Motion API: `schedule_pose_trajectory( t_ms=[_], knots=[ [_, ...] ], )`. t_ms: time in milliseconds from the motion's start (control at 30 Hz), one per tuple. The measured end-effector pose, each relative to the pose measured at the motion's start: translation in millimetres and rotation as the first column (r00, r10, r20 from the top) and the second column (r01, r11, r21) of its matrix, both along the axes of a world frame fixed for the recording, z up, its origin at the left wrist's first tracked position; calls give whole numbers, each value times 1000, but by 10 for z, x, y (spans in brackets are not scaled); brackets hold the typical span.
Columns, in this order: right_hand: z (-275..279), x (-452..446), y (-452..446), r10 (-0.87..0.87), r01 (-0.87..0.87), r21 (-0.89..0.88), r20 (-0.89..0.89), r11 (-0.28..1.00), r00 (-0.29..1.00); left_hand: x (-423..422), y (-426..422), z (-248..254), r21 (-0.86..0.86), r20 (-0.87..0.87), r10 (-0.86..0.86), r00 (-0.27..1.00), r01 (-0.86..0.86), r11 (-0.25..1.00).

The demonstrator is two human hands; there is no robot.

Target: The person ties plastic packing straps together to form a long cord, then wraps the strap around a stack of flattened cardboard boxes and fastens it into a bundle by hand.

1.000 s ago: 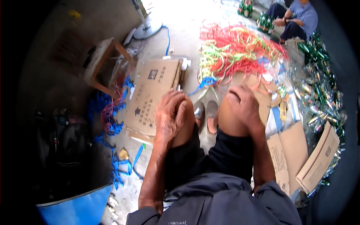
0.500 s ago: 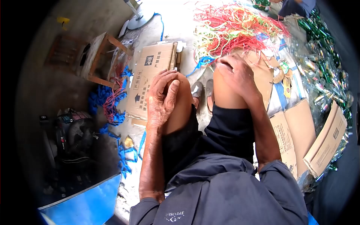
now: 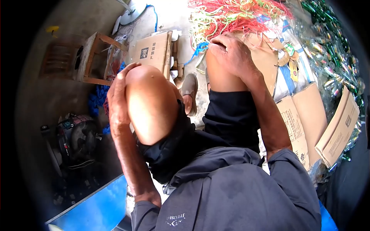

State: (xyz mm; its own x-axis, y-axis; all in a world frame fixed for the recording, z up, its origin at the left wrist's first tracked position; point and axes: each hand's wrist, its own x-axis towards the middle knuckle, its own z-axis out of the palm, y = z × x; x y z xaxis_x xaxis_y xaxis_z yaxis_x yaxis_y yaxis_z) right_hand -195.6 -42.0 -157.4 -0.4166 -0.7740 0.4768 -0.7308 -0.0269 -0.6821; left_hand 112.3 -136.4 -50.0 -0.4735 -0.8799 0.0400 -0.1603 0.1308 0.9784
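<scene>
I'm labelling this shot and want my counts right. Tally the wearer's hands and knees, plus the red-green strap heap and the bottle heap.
Hands: 2, left hand and right hand
Knees: 2, left knee and right knee
Strap heap: 1
Bottle heap: 1, its bottles too jumbled to count
Total: 6

Sits with left knee (image 3: 146, 86) and right knee (image 3: 220, 73) apart, cups left hand (image 3: 117, 96) along left knee's outer side, lays right hand (image 3: 233, 54) over right knee, rightward of left knee, slants left forearm (image 3: 130, 161) back from left knee.
</scene>
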Motion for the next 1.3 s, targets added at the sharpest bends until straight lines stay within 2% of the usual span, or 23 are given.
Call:
schedule_pose_trajectory(
  t_ms=[133,167,200,367,433,567,600,667,733,867,1000,1100,1300],
  knots=[
    [18,16,-39,-8,8,36,-1,999,1000,154,166,142,-135,49,23,999,-17,991],
    [29,20,-39,-8,8,33,2,999,1000,209,182,146,-150,-3,20,1000,-20,988],
    [16,29,-36,-7,7,32,3,999,1000,270,224,160,-81,-48,7,999,-11,997],
    [-42,2,-71,-19,19,31,-20,999,1000,357,386,234,-252,-21,159,987,-159,955],
    [-14,11,-74,-21,23,87,-16,996,1000,442,302,197,-310,-17,181,983,-177,934],
    [48,45,-85,-6,9,163,-20,987,1000,539,73,14,-273,86,214,973,-183,944],
    [51,43,-108,2,2,164,-21,986,1000,542,15,-57,-244,59,218,974,-198,949],
    [29,49,-148,3,-1,85,-18,996,1000,623,-144,-175,-137,72,241,968,-230,963],
    [30,49,-194,25,-25,47,-12,999,1000,769,-359,-390,-252,222,294,930,-237,938],
    [130,76,-172,87,-87,84,2,993,996,810,-495,-493,-139,101,248,963,-234,962],
    [228,132,-223,102,-114,197,70,974,992,818,-627,-601,-220,133,214,968,-182,958],
    [247,172,-273,117,-118,137,15,984,993,792,-630,-576,-208,126,188,974,-160,965],
    [269,222,-257,129,-131,126,24,983,991,808,-599,-607,-219,60,188,980,-170,961]
  ],
)
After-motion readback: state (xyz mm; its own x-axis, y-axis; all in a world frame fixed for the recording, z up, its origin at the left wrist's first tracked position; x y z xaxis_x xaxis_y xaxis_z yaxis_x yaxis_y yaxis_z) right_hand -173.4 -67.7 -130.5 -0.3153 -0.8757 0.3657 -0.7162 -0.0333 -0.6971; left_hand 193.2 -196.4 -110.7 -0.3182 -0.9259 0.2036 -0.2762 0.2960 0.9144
